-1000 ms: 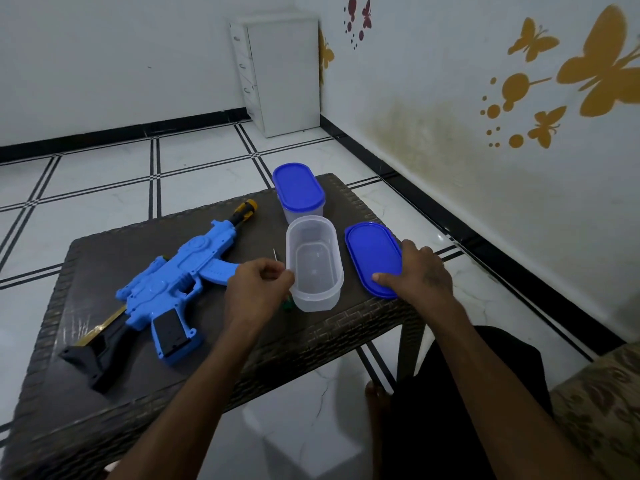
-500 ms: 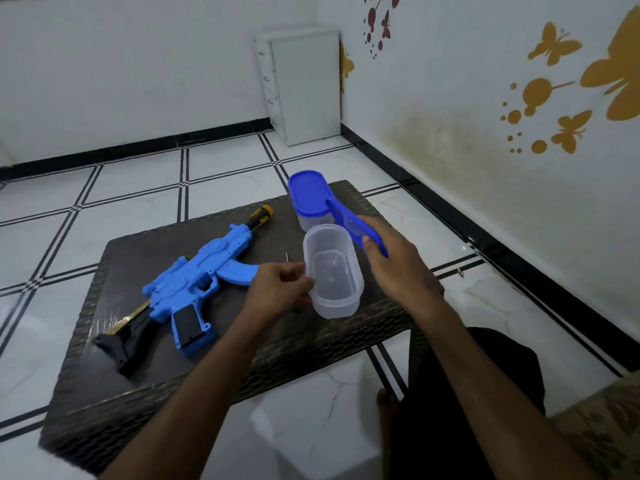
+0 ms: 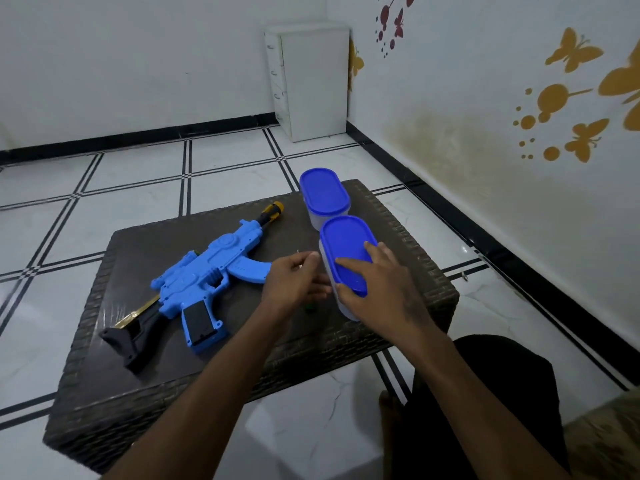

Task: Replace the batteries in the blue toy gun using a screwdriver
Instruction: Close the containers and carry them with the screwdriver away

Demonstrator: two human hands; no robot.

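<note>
The blue toy gun (image 3: 211, 275) lies flat on the dark wicker table (image 3: 138, 393), with its orange muzzle pointing away and its black stock toward the near left. Under my left hand (image 3: 294, 285) lies a thin screwdriver; only its metal tip (image 3: 298, 251) and green handle end (image 3: 309, 308) show. My left hand touches the left side of the near clear container (image 3: 346, 311) with thumb and fingertips. My right hand (image 3: 381, 289) presses the blue lid (image 3: 346, 244) flat onto that container. No batteries are visible.
A second clear container with a blue lid (image 3: 323, 192) stands just behind the near one. A white drawer cabinet (image 3: 311, 81) is in the room's corner. My dark-clad knee (image 3: 485, 393) is right of the table, above the tiled floor.
My right hand lifted the blue lid from the table and set it on the open container. The left hand stayed beside the container and loosened its fingers. The view drifted a little.
</note>
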